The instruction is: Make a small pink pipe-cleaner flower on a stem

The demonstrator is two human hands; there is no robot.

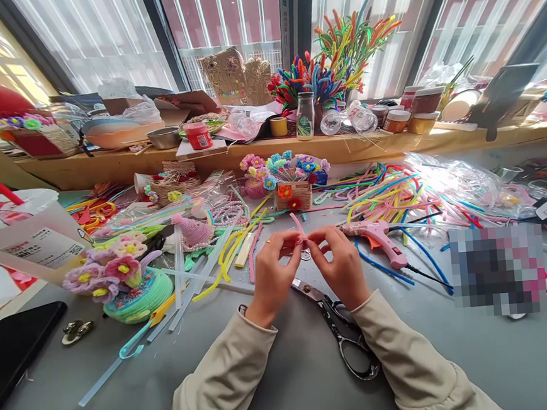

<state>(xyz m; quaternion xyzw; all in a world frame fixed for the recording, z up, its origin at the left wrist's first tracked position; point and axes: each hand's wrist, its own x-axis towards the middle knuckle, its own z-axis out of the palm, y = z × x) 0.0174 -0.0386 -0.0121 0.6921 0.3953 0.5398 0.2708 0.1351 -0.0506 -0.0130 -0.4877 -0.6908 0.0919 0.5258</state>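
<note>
Above the middle of the grey table, my left hand [274,265] and my right hand [339,264] meet fingertip to fingertip. Both pinch a pink pipe cleaner [296,221], whose free end sticks up between them; the gripped part is mostly hidden by fingers. Black-handled scissors [333,326] lie beneath my hands, with the handles toward my right forearm. Just beyond my right hand rests a pink hot glue gun [384,240]. Left of my left hand are yellow pipe cleaners [225,259] and clear glue sticks [179,269].
A green pot with fuzzy flowers [132,304], a drink cup [29,233] and a black phone [22,351] stand or lie at left. Loose pipe cleaners [391,196] pile up at back right. A small flower basket [293,196] sits before the wooden ledge [260,152].
</note>
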